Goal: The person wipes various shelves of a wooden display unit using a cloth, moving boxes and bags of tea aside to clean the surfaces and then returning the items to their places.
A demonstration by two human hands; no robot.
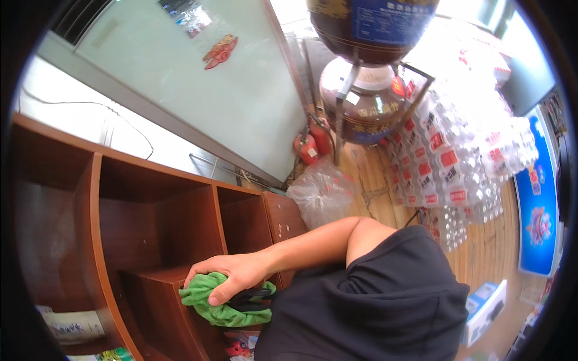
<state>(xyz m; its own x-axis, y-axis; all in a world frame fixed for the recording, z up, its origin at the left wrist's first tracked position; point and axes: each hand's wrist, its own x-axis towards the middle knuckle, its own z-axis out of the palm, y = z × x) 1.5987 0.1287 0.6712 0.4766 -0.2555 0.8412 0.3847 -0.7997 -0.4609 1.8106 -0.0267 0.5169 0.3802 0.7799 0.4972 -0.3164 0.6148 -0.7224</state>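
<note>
My right hand (237,273) reaches in from the right, back of the hand up, with fingers and thumb closed around a bunched green cloth (216,311). Something black shows in the cloth's folds; I cannot tell what it is. Cloth and hand are at the front edges of a reddish-brown wooden shelf unit (180,225), beside the corner of an inner compartment. My left hand is out of view. Below the cloth, a small red item (237,348) and clear packaging are partly visible.
A packet (74,327) lies in the left compartment. Beyond the shelves are a glass panel (189,90), red fire extinguishers (308,148), a clear plastic bag (323,194), large brown jars (368,108) on a metal stand, and stacked shrink-wrapped bottles (442,167). A blue-fronted box (537,203) stands right.
</note>
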